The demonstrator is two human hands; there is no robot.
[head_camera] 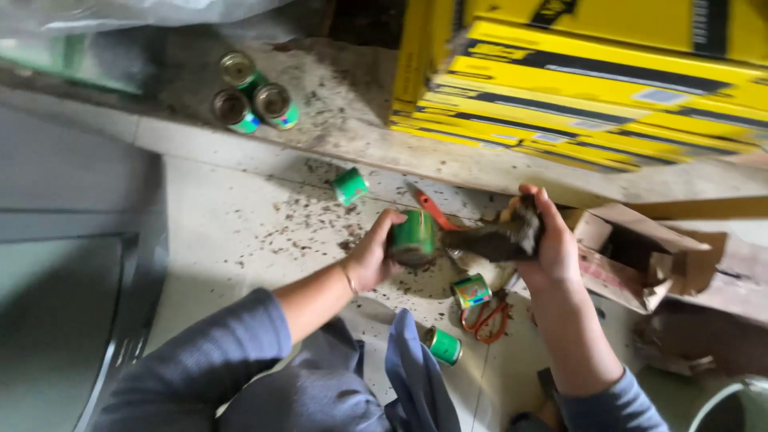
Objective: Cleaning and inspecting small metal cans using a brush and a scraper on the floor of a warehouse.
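The left hand (370, 260) has its grip closed around a green can (413, 238), held just above the tiled floor (232, 216). The right hand (550, 244) grips a dark, dirty clump (504, 236) beside the can. Just below the two grips lie another green can (471, 290), red-handled scissors (485, 320) and one more can (442, 346). Right of the right hand sits an open brown cardboard box (632, 256). Beyond, flat yellow boxes (592, 88) with black stripes are stacked; far left stand three cans (254, 100).
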